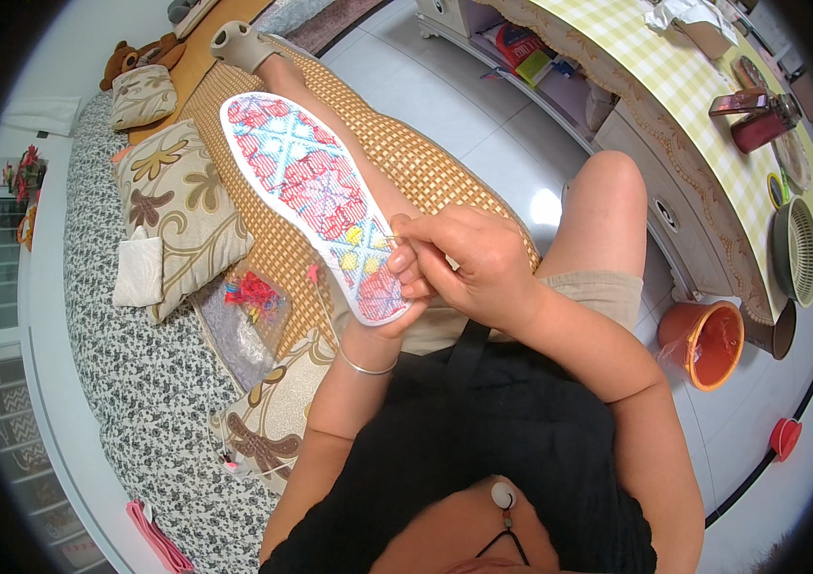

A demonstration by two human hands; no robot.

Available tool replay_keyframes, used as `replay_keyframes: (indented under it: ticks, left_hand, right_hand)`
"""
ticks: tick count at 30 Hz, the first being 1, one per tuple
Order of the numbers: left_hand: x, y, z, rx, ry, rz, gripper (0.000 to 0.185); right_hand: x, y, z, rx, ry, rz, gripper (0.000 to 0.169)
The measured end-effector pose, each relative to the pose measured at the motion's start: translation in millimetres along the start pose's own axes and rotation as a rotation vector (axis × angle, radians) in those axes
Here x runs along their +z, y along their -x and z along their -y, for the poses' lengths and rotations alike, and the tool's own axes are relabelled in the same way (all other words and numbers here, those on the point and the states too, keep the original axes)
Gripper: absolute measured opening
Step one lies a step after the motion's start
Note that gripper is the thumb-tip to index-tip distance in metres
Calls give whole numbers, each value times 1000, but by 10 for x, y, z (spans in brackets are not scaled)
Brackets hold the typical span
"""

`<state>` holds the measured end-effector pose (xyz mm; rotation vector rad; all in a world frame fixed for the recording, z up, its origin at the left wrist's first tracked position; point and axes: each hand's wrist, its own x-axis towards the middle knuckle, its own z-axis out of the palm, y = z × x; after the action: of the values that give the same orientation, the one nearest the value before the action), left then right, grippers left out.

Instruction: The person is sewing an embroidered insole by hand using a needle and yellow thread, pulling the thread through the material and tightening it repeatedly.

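A white shoe insole [291,165] with red, blue and yellow cross-hatched stitching lies slanted above my lap. My left hand [406,316] holds it at its lower end, with most of the palm hidden beneath it. My right hand [474,251] is at the insole's right edge, thumb and forefinger pinched together beside the yellow stitches. Something thin and light, perhaps a needle or thread, shows at those fingertips; it is too small to tell. A clear plastic bag with bright red and coloured thread [255,294] rests on the sofa to the left.
Patterned cushions [184,208] and a small white pouch [138,271] lie on the sofa at left. A table with a checked cloth [636,43] stands at right, bearing a dark red jar [761,133] and a strainer basket [797,251]. An orange bucket [711,344] stands on the floor.
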<state>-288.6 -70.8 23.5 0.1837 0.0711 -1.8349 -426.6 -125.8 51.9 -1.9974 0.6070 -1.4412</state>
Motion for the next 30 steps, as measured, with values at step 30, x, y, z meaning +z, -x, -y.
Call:
replay_keyframes:
  ticks: [30]
  left_hand:
    - [113,37,88,495,-932,-310,26]
  right_hand:
    - [-326,172,-400,182,87,-240,10]
